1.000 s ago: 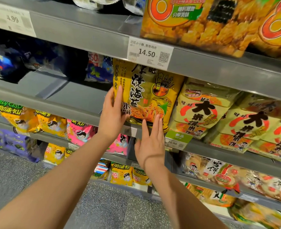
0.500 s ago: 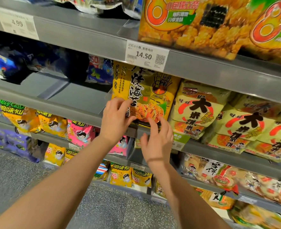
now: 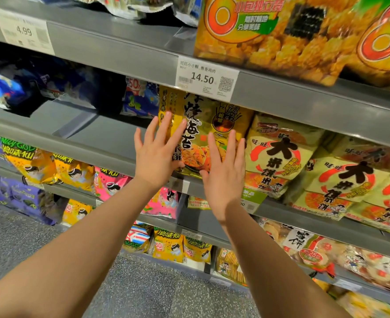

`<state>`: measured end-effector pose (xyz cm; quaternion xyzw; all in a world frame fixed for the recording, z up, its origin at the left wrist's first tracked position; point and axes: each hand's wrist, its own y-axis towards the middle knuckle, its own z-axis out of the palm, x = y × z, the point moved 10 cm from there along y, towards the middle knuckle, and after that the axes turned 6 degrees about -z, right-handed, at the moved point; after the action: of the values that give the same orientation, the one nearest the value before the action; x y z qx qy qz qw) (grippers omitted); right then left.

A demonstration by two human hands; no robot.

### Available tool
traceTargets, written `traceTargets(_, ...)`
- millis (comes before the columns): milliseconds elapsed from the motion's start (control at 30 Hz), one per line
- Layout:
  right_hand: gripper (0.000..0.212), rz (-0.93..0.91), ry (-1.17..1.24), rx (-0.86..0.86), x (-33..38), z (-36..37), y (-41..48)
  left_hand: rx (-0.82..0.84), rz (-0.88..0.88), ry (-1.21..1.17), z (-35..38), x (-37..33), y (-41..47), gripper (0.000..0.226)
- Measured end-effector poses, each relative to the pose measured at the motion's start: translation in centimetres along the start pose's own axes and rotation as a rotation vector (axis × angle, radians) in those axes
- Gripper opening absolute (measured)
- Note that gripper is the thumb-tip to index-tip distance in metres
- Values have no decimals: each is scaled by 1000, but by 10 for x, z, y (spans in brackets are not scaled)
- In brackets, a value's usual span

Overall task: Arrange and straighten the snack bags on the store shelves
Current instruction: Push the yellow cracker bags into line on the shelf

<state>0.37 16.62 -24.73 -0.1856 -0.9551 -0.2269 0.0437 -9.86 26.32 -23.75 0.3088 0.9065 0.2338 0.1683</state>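
Shelf (image 3: 102,136) space lies bare and grey to the left of the yellow bag (image 3: 203,125), running as far as the dark blue bags (image 3: 141,99) farther back, so there is open room on that side. On the right there is none: the pale green bags (image 3: 278,157) stand right against the yellow bag's edge. Above, the lip of the upper shelf (image 3: 120,56) with its 14.50 price tag (image 3: 206,79) hangs over the bag's top, hiding its upper edge. The bag's bottom edge sits at the front lip of its shelf.

The yellow bag stands upright between my two hands. My left hand (image 3: 155,157) lies flat, fingers spread, over its lower left part, with the fingertips on the left edge. My right hand (image 3: 223,168) lies flat too, fingers spread and pointing up, over the bag's lower right part near the pale green bags. Neither hand is closed around anything; both are open with the palms toward the bag's face, and I cannot tell how firmly they press.

Half a second ago my left fingers were curled at the bag's lower left corner and my right fingers were bent at its bottom edge. Now both hands have opened and risen onto the face. The bag stands a little straighter, its left side no longer leaning out.
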Motion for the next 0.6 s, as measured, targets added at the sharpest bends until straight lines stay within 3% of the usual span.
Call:
traceTargets(367, 97, 21, -69, -3, -3, 15, 1, 26, 13, -16, 12, 0, -1, 107)
traceTargets(533, 92, 9, -71, -19, 0, 11, -4, 70, 113, -41, 14, 9, -5, 99)
traceTargets(600, 92, 14, -68, -43, 1, 8, -6, 90, 155, -24, 13, 10, -4, 108)
